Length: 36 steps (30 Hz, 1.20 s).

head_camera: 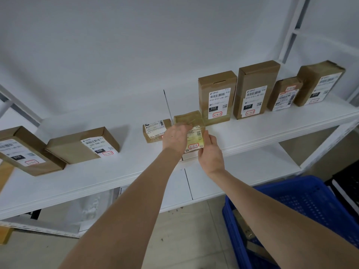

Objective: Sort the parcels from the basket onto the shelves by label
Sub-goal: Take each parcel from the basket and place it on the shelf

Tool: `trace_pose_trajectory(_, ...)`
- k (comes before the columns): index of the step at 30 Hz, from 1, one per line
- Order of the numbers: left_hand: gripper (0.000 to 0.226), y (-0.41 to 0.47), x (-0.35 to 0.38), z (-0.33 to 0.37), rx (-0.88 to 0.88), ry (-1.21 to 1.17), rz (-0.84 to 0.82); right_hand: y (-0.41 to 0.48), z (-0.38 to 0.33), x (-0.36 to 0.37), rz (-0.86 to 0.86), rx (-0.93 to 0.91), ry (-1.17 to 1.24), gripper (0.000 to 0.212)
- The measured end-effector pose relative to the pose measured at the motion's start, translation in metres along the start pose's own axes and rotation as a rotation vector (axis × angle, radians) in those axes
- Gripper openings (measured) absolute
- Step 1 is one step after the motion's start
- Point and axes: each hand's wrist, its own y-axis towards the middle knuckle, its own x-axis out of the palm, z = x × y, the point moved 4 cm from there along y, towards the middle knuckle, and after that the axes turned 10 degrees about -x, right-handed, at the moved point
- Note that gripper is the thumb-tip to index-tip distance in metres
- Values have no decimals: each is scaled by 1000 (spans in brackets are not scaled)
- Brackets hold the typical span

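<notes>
L hand [174, 137], R hand [210, 153]: taped parcel [196, 138] between, on shelf [252, 133]

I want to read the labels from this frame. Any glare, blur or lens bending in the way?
Head view: wide-angle bending curves the shelf; tape glares on the held parcel; the far-left parcel has a soft label; the left upright parcel shows 010 clearly.

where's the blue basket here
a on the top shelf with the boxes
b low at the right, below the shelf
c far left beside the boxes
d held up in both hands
b: the blue basket sits at the lower right of the view, lower than the front edge of the shelf.
</notes>
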Motion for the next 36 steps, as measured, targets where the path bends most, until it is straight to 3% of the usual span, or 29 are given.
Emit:
trace_pose_trajectory(9,52,10,4,-4,6,-7,30,5,5,6,-9,-24,-5,67)
trace_pose_trajectory(20,54,13,7,-7,9,-28,29,-3,3,29,-160,7,-87,70)
trace_pose_trajectory(29,49,12,5,-5,-12,-14,31,6,18,25,103,142,302,53)
trace_pose_trajectory(36,48,13,5,-5,-24,-3,36,15,19,23,115,163,284,39)
